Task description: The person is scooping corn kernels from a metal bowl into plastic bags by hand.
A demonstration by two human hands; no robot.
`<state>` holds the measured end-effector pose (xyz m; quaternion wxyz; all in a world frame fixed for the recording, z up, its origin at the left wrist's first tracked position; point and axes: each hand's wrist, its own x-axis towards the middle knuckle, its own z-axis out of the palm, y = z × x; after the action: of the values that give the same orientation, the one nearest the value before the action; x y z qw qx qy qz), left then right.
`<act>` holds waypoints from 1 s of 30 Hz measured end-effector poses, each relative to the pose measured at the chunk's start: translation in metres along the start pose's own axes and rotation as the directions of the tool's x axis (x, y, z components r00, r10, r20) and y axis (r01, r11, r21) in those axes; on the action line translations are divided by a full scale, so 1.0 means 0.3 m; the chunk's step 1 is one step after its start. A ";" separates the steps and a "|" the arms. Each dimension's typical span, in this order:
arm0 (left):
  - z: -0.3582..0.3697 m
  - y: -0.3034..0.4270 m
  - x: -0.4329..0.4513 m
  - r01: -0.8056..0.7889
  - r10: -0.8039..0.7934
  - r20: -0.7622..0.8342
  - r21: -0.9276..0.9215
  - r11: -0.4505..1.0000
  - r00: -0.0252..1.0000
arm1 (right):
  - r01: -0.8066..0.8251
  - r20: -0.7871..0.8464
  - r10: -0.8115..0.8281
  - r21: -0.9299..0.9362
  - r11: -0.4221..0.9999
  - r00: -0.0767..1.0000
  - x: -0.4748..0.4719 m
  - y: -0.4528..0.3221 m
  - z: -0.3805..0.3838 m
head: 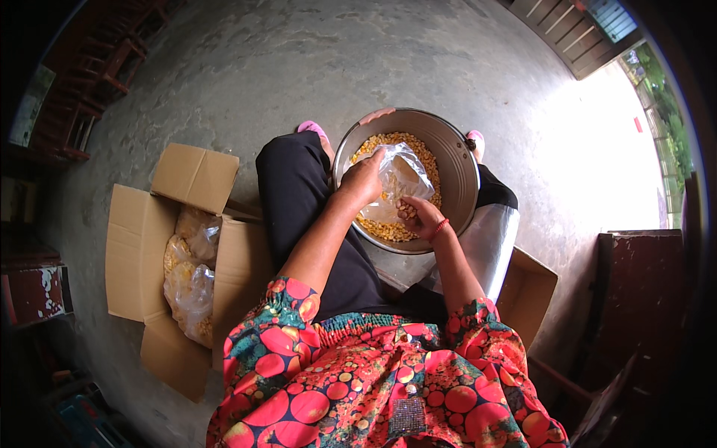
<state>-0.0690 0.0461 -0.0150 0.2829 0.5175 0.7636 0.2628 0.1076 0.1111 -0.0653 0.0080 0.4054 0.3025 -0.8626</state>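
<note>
Between my knees stands a metal bucket [456, 168] with loose yellow corn kernels [400, 231] covering its bottom. My left hand [363, 178] pinches the rim of a clear plastic bag [408, 162] over the bucket. Some kernels show through the bag's thin film. My right hand [421, 217] is curled around a small handful of kernels, close beside the bag's lower right edge. Its palm faces up, and a red beaded band circles the wrist.
To my left an open cardboard box [126, 252] holds several filled plastic bags [190, 297]. A sheet of clear plastic film [496, 241] lies over my right thigh. Another cardboard box [526, 291] stands at my right. Dark red wooden furniture [638, 280] is farther right, on the concrete floor [269, 73].
</note>
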 end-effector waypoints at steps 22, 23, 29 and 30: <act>-0.007 0.014 0.002 0.006 -0.007 0.023 0.006 1.000 1.000 | 0.173 0.202 0.035 -0.904 0.392 0.979 0.060 0.019 0.088; -0.007 0.022 0.004 0.001 -0.001 0.035 -0.011 1.000 0.999 | 0.312 0.304 -0.076 -0.941 0.134 0.950 0.108 0.076 0.039; -0.020 0.015 -0.013 -0.003 0.003 0.015 -0.005 1.000 1.000 | 0.090 0.125 -0.218 -0.982 -0.165 0.968 0.087 0.133 0.093; -0.014 0.025 -0.007 0.002 -0.002 0.025 -0.002 1.000 1.000 | 0.091 0.121 -0.160 -0.979 -0.183 0.980 0.091 0.126 0.082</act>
<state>-0.0665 0.0460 -0.0066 0.2931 0.5197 0.7603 0.2569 0.0820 0.0736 -0.0918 0.2230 0.2427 0.8911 -0.3120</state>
